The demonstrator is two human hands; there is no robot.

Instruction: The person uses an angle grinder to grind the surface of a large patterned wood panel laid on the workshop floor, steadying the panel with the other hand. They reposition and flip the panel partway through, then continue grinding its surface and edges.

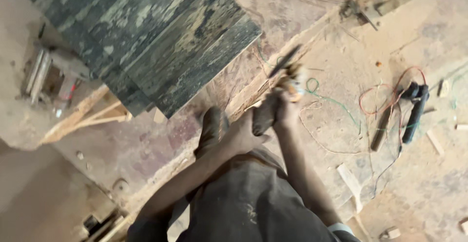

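Dark dusty cloth at the body's front (248, 208) is seen closest, with both forearms reaching away from it. A brown, blurred handheld tool (273, 103) with a dark blade-like tip is gripped by both hands: the left hand (241, 135) is closed about its near end, the right hand (287, 110) closed about its far end. Its long axis runs from the left hand up past the right. Beyond the left hand lies a dark mottled stone slab (161, 37); right of the right hand, tangled red and green wires (385, 96).
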